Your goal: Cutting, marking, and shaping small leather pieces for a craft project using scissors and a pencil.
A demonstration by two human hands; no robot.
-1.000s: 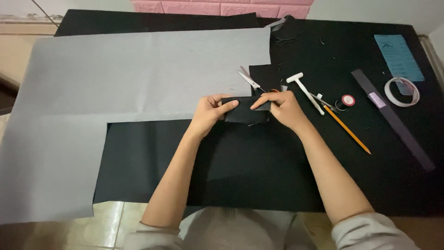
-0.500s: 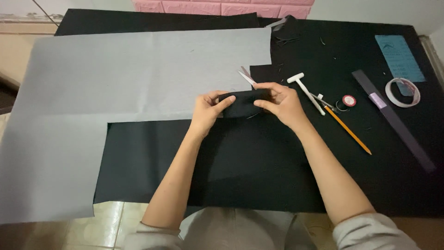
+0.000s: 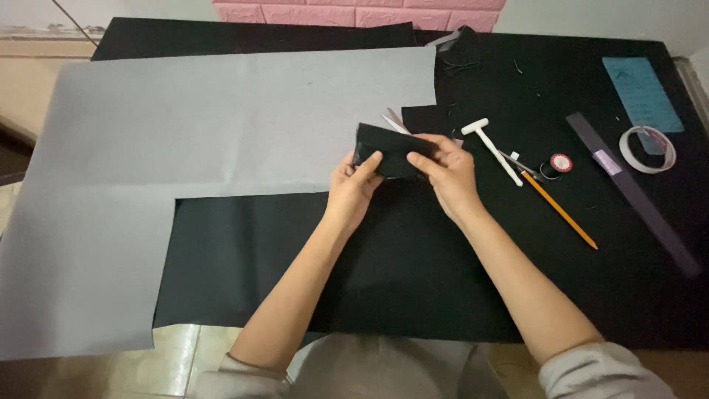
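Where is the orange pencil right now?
The orange pencil lies diagonally on the black cloth, right of the right hand, between the white T-shaped tool and the long dark ruler.

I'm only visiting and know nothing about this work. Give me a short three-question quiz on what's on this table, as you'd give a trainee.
1. True or false: both hands grip the folded black cloth.
2. Which lies nearest the right hand? A) white T-shaped tool B) tape roll C) blue card
3. What large sheet covers the left part of the table?

Key:
1. True: the left hand and the right hand each pinch one end.
2. A.
3. A grey sheet with a rectangular piece cut out of it, lying over black fabric.
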